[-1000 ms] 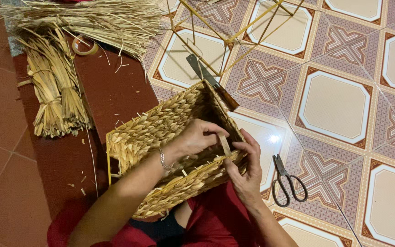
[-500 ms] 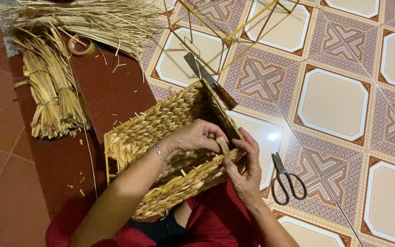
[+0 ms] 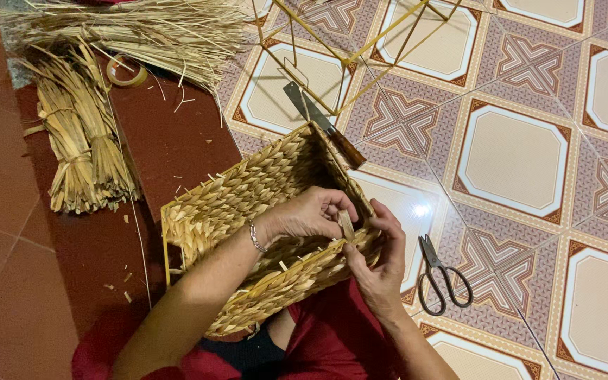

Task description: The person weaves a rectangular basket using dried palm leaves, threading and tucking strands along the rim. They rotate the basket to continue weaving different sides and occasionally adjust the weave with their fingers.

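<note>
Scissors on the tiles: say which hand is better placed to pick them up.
Right. The scissors lie on the tiled floor just beside the right hand; the left hand sits inside the woven basket, pinching the straw strand.

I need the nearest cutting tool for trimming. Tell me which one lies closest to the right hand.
The black-handled scissors, lying on the tiled floor just beside the right hand. The knife lies farther off, beyond the woven basket.

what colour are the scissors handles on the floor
Black, on the scissors lying right of the woven basket; the head view shows it.
</note>
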